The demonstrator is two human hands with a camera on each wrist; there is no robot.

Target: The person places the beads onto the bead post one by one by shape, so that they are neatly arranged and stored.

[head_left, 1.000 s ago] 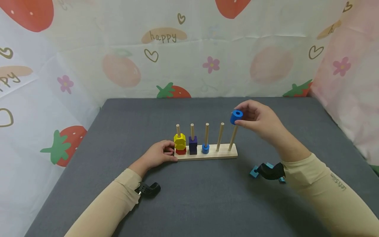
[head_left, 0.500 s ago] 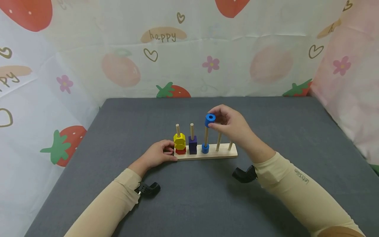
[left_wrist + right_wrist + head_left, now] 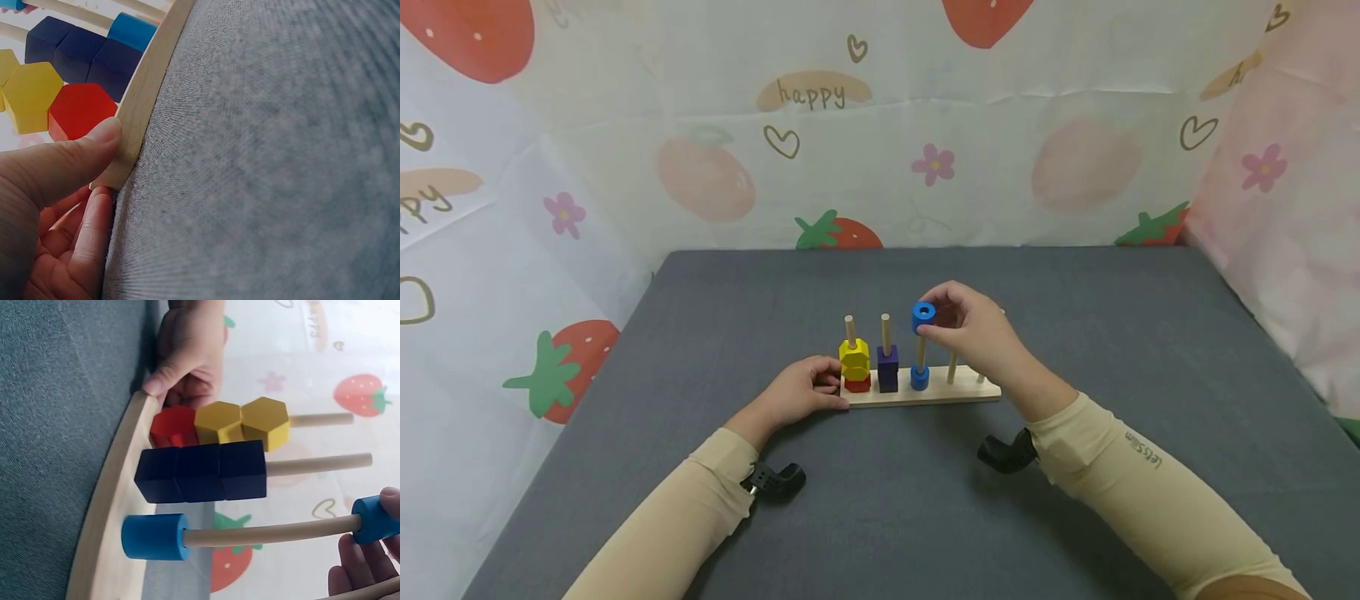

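A wooden peg board with several upright pegs stands mid-table. My left hand grips its left end between thumb and fingers. On the first peg sit a red hexagonal bead and two yellow hexagonal beads. The second peg carries dark purple cube beads. At the foot of the third lies one blue cylinder bead. My right hand pinches another blue cylinder bead at that peg's top, where the peg tip shows inside its hole. The hand partly hides the last two pegs.
A grey cloth covers the table. Behind it hangs a white printed curtain. Each wrist bears a black camera mount. The right sleeve covers part of the table's right side.
My right hand has carried the blue cylinder bead left from above the last peg to the third, then lowered it slightly. Small light-blue blocks at right went out of sight behind that arm. My left hand stayed.
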